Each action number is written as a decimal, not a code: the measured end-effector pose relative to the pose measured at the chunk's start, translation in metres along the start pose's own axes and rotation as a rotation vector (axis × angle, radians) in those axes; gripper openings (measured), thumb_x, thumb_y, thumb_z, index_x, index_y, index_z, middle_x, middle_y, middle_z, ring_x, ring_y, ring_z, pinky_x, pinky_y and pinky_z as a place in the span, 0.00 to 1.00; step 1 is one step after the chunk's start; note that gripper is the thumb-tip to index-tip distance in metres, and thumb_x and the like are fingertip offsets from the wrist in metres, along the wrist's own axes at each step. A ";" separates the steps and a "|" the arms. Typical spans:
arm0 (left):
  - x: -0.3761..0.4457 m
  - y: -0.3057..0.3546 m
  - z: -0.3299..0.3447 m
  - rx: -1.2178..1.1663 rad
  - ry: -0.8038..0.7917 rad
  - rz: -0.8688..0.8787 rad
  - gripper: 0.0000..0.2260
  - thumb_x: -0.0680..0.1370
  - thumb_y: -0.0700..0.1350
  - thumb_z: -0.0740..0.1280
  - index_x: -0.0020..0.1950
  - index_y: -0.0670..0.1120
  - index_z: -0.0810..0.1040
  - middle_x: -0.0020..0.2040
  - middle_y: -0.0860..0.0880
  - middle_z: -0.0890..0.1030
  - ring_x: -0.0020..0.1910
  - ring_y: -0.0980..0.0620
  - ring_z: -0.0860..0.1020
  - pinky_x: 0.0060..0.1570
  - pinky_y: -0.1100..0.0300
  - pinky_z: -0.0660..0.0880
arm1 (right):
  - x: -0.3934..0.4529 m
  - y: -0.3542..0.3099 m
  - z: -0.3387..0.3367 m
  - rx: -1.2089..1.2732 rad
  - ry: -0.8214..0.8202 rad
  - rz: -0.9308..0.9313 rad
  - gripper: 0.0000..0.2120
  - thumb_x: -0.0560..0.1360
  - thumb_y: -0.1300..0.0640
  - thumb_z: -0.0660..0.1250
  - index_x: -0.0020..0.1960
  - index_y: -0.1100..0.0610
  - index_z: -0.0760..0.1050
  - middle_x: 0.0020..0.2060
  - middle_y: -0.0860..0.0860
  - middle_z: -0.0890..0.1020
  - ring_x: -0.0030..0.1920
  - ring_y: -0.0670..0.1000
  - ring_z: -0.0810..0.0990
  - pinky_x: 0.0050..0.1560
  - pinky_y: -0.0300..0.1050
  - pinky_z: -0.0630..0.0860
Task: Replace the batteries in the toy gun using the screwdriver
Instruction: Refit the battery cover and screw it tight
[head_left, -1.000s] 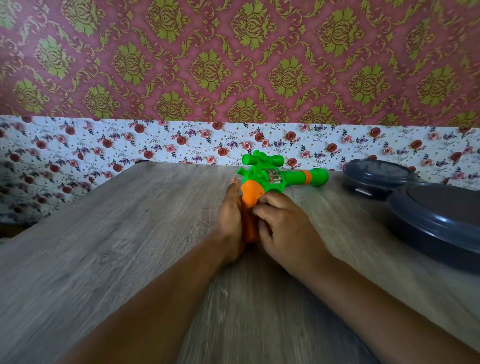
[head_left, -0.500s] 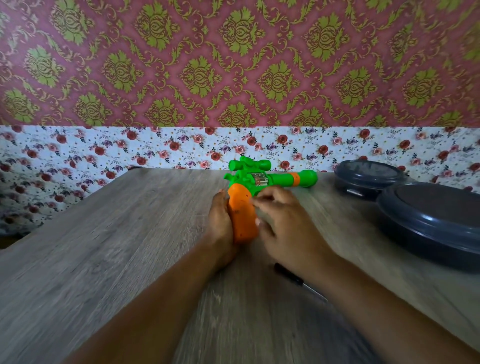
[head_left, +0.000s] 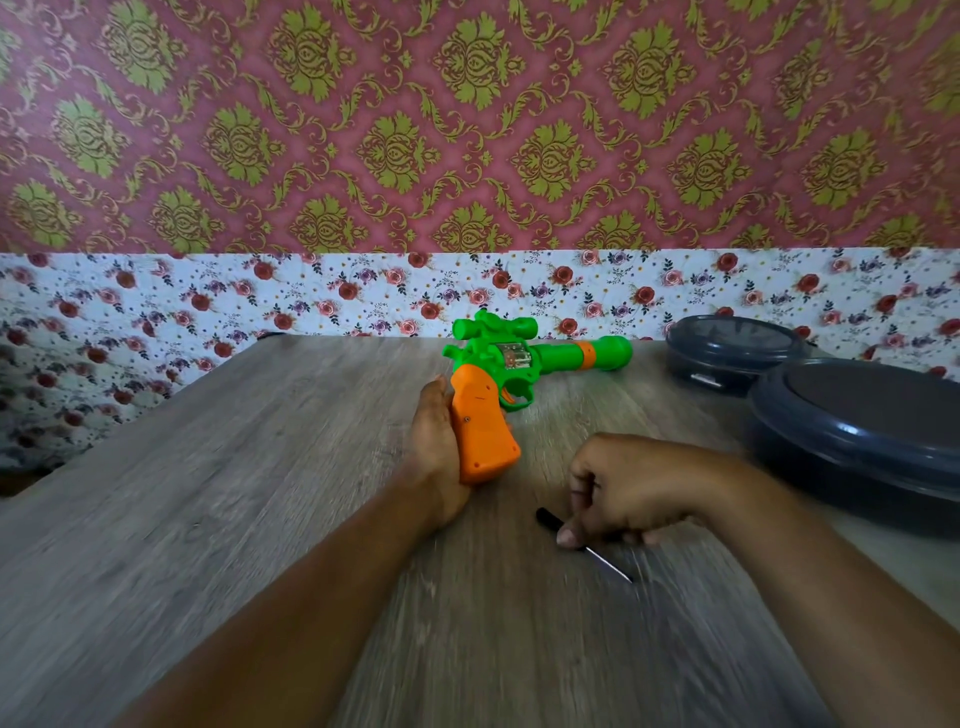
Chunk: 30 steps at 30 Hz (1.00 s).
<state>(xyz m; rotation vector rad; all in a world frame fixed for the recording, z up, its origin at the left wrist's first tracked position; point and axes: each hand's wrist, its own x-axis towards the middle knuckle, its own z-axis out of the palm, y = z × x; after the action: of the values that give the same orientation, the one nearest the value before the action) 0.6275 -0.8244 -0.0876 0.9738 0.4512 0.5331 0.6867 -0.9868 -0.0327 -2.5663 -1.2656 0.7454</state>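
A green toy gun (head_left: 519, 358) with an orange grip lies on its side on the wooden table (head_left: 208, 493), barrel pointing right. My left hand (head_left: 434, 452) holds the orange grip from the left side, its fingers hidden behind and under the grip. A small screw shows on the grip's side. A small screwdriver (head_left: 550, 519) with a black handle and thin metal shaft lies on the table in front of the gun. My right hand (head_left: 628, 491) is down on it, thumb and fingers pinching it around the middle.
Two dark grey round lidded containers stand at the right: a large one (head_left: 862, 441) near my right forearm and a smaller one (head_left: 732, 353) behind it. A floral-papered wall runs along the table's far edge.
My right hand left the gun's grip, moved back toward me and to the right, and came down on the screwdriver. My left hand stays on the grip.
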 end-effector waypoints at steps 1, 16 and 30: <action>0.000 0.000 0.000 0.008 0.001 0.003 0.26 0.81 0.60 0.50 0.72 0.45 0.65 0.47 0.42 0.79 0.41 0.48 0.79 0.35 0.56 0.77 | 0.000 0.000 0.000 0.002 0.004 -0.018 0.14 0.69 0.52 0.73 0.45 0.62 0.77 0.34 0.54 0.78 0.30 0.48 0.75 0.27 0.38 0.73; -0.010 -0.005 0.010 0.160 -0.035 0.051 0.26 0.81 0.57 0.49 0.62 0.39 0.75 0.50 0.38 0.80 0.42 0.45 0.78 0.41 0.57 0.74 | 0.018 -0.015 0.010 0.610 0.682 -0.579 0.14 0.73 0.66 0.67 0.47 0.47 0.76 0.33 0.52 0.79 0.31 0.46 0.78 0.41 0.49 0.78; -0.007 -0.009 0.008 0.186 -0.067 0.095 0.26 0.81 0.57 0.49 0.68 0.41 0.71 0.52 0.39 0.79 0.43 0.47 0.77 0.41 0.56 0.74 | 0.016 -0.014 0.010 0.302 1.018 -0.644 0.05 0.73 0.67 0.66 0.44 0.59 0.78 0.34 0.49 0.80 0.41 0.45 0.79 0.37 0.38 0.74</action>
<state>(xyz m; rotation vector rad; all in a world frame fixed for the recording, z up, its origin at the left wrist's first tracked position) 0.6288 -0.8374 -0.0907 1.1928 0.4008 0.5495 0.6800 -0.9660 -0.0413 -1.6643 -1.2902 -0.4286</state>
